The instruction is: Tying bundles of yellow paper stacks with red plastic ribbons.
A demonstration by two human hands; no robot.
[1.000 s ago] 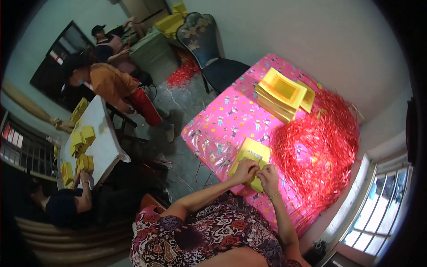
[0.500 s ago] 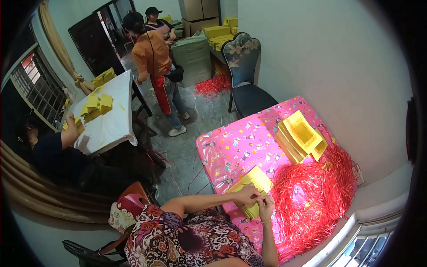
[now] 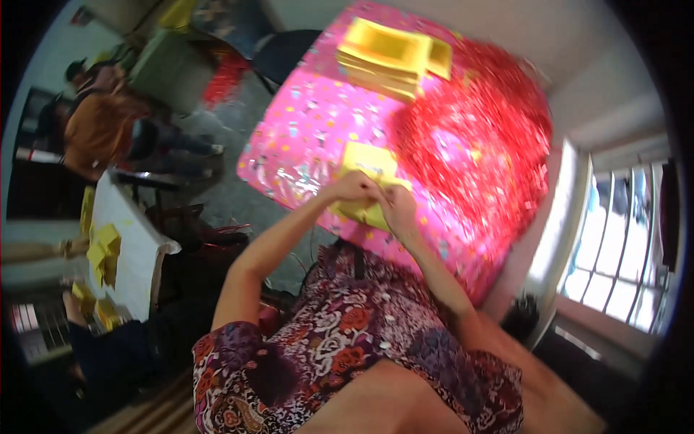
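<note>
My left hand (image 3: 354,186) and my right hand (image 3: 399,206) meet over a small stack of yellow paper (image 3: 367,156) near the edge of the pink-covered table. Both are closed, fingertips pinched close together at the stack's middle. Whatever they hold between them is too small and blurred to make out. The stack lies flat, and its near part shows below my hands. Just right of it spreads a big loose heap of red plastic strands (image 3: 470,159).
A taller pile of yellow paper (image 3: 383,50) stands at the table's far side. A dark chair (image 3: 289,54) is beyond the left edge. Further left, co-workers are around a white table (image 3: 130,253) bearing yellow paper. A barred window (image 3: 614,246) is at right.
The view has turned, so the table now appears higher and straighter ahead. My hands stay together over the same yellow stack, still pinched.
</note>
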